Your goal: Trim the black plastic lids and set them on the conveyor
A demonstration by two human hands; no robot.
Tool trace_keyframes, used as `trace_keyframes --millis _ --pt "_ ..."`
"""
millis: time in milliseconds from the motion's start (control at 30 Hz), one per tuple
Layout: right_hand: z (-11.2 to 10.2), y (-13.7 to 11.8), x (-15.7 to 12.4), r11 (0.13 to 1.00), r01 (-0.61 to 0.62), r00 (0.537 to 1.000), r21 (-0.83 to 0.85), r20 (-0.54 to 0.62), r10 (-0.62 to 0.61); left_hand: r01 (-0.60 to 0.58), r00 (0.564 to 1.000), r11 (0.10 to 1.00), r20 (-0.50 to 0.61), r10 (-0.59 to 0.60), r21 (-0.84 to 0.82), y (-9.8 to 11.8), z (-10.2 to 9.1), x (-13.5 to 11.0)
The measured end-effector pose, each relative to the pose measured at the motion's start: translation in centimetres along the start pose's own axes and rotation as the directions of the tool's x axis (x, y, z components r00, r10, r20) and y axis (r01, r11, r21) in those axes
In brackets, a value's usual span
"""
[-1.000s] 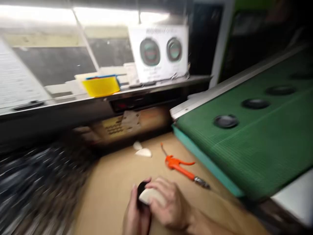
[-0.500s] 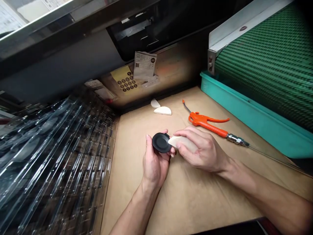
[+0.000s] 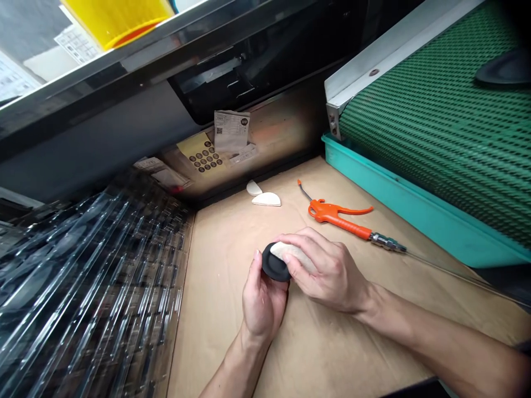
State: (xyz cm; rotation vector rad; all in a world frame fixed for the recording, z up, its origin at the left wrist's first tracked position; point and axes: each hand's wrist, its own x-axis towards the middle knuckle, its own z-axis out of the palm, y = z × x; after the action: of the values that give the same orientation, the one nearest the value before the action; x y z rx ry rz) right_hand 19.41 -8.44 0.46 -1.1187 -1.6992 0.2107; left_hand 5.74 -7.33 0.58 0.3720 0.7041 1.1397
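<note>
In my left hand (image 3: 263, 301) is a round black dish-shaped part (image 3: 274, 266), held by its rim with the hollow side up. My right hand (image 3: 327, 271) grips a white half-round pad (image 3: 296, 255), thumb below and fingers above. The pad's tip lies over the inside of the black part and seems to touch it. Two similar white half-round pads (image 3: 266, 199) lie on the brown board beyond my hands. An orange air blow gun (image 3: 340, 216) rests to the right of them, its metal fitting joined to a thin hose.
Stacked clear plastic trays (image 3: 91, 276) fill the left side. On the right, a green conveyor belt (image 3: 423, 110) runs above a teal tray (image 3: 415, 215), with a dark round object (image 3: 504, 69) on the belt. Labels and a yellow sticker sheet (image 3: 203, 153) are on the back panel.
The white pad has moved from the black part's right edge to over its inside. The view has shifted, bringing a dark object on the belt and a yellow container into sight.
</note>
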Motion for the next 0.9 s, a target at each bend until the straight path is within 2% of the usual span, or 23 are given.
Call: trace_keyframes --millis 133,233,333,433,533,700,767,900 --pt "0.0 -0.2 0.0 0.996 0.039 0.999 0.086 0.024 -0.041 0.006 1.0 0.999 0.027 -0.007 0.034 -0.2 -0.1 0.1" --pt "-0.5 0.1 0.2 0.991 0.071 0.989 0.116 0.119 -0.085 -0.009 1.0 0.998 -0.007 0.009 0.066 0.2 0.0 0.2" --pt "-1.3 0.9 0.6 0.998 0.06 0.991 0.03 0.119 -0.063 -0.046 0.999 0.997 -0.001 0.046 0.066 1.2 -0.1 0.6" --pt "-2.0 2.1 0.9 0.99 -0.065 0.997 -0.125 0.042 0.071 -0.091 0.996 0.996 0.006 0.091 0.022 2.6 -0.3 1.1" --pt "-1.9 3.0 0.6 0.954 -0.131 0.974 -0.27 0.147 0.175 -0.132 0.99 0.991 -0.046 0.13 -0.032 3.7 -0.6 1.6" --pt "-1.0 3.2 -0.2 0.939 -0.118 0.885 -0.322 0.395 0.246 -0.171 0.985 0.982 -0.051 0.167 -0.082 4.4 -0.9 2.0" --pt "-0.8 3.1 -0.4 0.938 -0.112 0.871 -0.328 0.423 0.252 -0.176 0.984 0.981 -0.028 0.174 -0.079 4.4 -0.9 1.9" --pt "-0.6 3.1 -0.5 0.95 -0.081 0.89 -0.301 0.407 0.205 -0.164 0.986 0.985 -0.021 0.164 -0.047 4.4 -0.7 1.6"
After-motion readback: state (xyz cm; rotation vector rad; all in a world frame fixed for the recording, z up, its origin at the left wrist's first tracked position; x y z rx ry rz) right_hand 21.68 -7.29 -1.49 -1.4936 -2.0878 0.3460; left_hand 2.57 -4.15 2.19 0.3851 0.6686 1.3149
